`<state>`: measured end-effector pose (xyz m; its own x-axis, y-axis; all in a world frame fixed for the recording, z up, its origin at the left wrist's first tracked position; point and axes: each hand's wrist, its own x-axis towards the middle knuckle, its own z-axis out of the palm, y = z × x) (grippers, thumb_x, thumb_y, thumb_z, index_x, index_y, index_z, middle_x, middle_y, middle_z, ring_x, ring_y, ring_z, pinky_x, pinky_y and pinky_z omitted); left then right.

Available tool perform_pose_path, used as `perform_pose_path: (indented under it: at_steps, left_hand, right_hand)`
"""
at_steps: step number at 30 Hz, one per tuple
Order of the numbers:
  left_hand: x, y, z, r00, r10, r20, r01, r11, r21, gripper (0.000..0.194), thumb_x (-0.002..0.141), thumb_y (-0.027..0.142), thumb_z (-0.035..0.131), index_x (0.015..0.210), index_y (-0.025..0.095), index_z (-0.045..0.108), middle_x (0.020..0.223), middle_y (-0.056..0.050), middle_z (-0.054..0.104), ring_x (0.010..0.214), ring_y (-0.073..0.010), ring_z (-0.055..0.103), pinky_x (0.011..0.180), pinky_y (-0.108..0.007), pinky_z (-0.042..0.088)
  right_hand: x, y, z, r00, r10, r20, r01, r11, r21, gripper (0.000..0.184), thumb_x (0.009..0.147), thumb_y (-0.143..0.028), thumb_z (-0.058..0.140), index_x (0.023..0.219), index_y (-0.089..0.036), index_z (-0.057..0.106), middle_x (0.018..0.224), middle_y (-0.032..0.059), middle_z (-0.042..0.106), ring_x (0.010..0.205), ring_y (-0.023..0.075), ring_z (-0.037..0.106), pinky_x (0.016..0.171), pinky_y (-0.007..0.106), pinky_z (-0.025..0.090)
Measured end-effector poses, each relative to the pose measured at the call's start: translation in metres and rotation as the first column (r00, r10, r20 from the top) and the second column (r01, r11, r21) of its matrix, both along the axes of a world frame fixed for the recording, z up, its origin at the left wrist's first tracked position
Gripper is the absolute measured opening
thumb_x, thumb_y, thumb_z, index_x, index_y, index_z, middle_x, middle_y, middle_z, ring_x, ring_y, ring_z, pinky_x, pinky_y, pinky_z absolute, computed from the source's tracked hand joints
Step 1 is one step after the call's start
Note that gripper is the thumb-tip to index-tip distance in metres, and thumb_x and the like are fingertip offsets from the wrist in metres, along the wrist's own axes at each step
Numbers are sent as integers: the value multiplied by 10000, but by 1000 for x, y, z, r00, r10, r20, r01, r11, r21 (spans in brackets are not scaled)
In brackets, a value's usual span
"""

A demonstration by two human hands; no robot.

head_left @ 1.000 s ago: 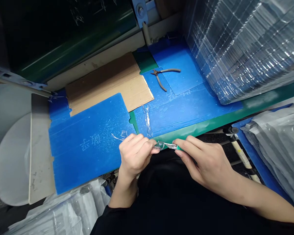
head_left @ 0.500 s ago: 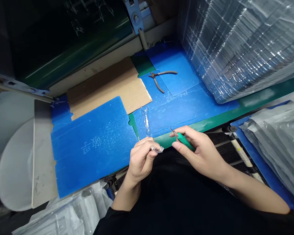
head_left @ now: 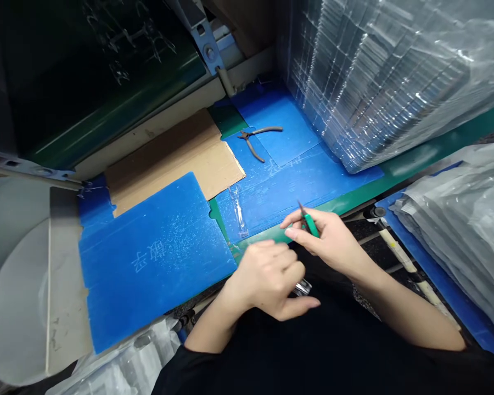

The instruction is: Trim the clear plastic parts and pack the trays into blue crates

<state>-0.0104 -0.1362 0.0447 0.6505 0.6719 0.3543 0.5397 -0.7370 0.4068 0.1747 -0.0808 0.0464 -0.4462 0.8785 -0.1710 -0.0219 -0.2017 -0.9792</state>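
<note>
My right hand (head_left: 327,236) is closed around a green-handled craft knife (head_left: 310,224), its narrow blade pointing up and away from me. To its left, my left hand (head_left: 271,280) is turned with the knuckles up and the fingers curled, the thumb stretched out to the right. A small clear plastic piece (head_left: 302,287) shows below those curled fingers, and most of it is hidden by the hand. Both hands are in front of my body at the table's near edge. Just beyond them a strip of clear tape or film (head_left: 238,211) lies on the blue sheet (head_left: 280,192).
Open-jawed pliers (head_left: 253,140) lie farther back. Brown cardboard (head_left: 177,159) and another blue sheet (head_left: 148,263) cover the left side. A tall stack of clear plastic trays (head_left: 354,93) stands at right. Wrapped bundles (head_left: 456,208) lie below the table's right edge, beside a pipe frame (head_left: 397,252).
My left hand has moved right and toward my body, turning knuckles up with the clear piece. The right hand's knife has tipped more upright. The whole view has shifted slightly.
</note>
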Motion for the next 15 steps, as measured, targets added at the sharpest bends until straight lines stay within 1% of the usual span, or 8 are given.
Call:
perform_pose_path:
  at_steps: [2,4,6,8,9,11,13,15]
  left_hand:
    - [19,-1,-5,979,-183,-86,184,983,0,468,962,557,575,640,218,549,559,-1,489,502,-164,469,536,-357,284]
    - [37,-4,-8,930,-343,-128,341,939,-43,393,884,512,598,628,213,583,528,-4,487,469,-167,464,521,-355,303]
    - [51,-11,-7,883,-446,-146,436,895,-92,327,813,474,613,615,214,588,511,-9,487,445,-169,448,507,-362,314]
    - [61,-17,-4,853,-499,-151,481,865,-141,267,755,432,626,599,224,567,513,-17,498,436,-176,441,497,-377,322]
    - [65,-18,-5,844,-513,-155,491,857,-157,235,730,406,630,594,231,552,520,-20,507,441,-183,447,496,-386,332]
    - [73,-15,-14,827,-539,-161,517,841,-162,171,698,340,631,597,243,533,546,-18,536,468,-199,480,509,-401,369]
    - [85,-7,-28,795,-591,-139,582,807,-103,148,719,274,617,602,248,531,561,-4,554,488,-198,505,526,-396,395]
    - [100,2,-39,772,-626,-109,631,775,16,141,800,243,607,659,243,612,639,-11,643,573,-205,596,599,-384,463]
  right_hand:
    - [1,5,-15,997,78,25,-76,996,-55,212,934,-356,786,1040,-173,788,774,-30,621,701,132,552,690,270,436]
    - [2,7,-30,988,140,68,-135,988,-71,208,918,-343,808,1036,-172,812,763,-38,626,712,131,547,695,261,425]
    - [8,5,-42,977,195,90,-189,980,-64,178,924,-322,826,1014,-168,827,783,-41,665,737,126,563,710,248,419]
    - [16,0,-47,967,231,110,-226,973,-57,191,934,-339,853,989,-157,829,802,-41,702,756,119,584,712,234,412]
    - [21,-2,-49,959,247,138,-241,969,-58,222,935,-368,866,972,-153,826,776,-47,697,744,116,582,696,231,403]
    - [31,-3,-52,935,286,212,-280,958,-57,294,936,-441,871,934,-154,809,685,-66,647,690,112,559,641,231,383]
    - [47,1,-57,902,316,293,-316,947,-49,339,932,-466,870,855,-154,766,630,-75,605,666,117,555,627,237,388]
    - [74,1,-58,898,267,351,-267,962,-49,385,937,-483,859,790,-162,704,594,-83,558,638,117,533,618,242,386]
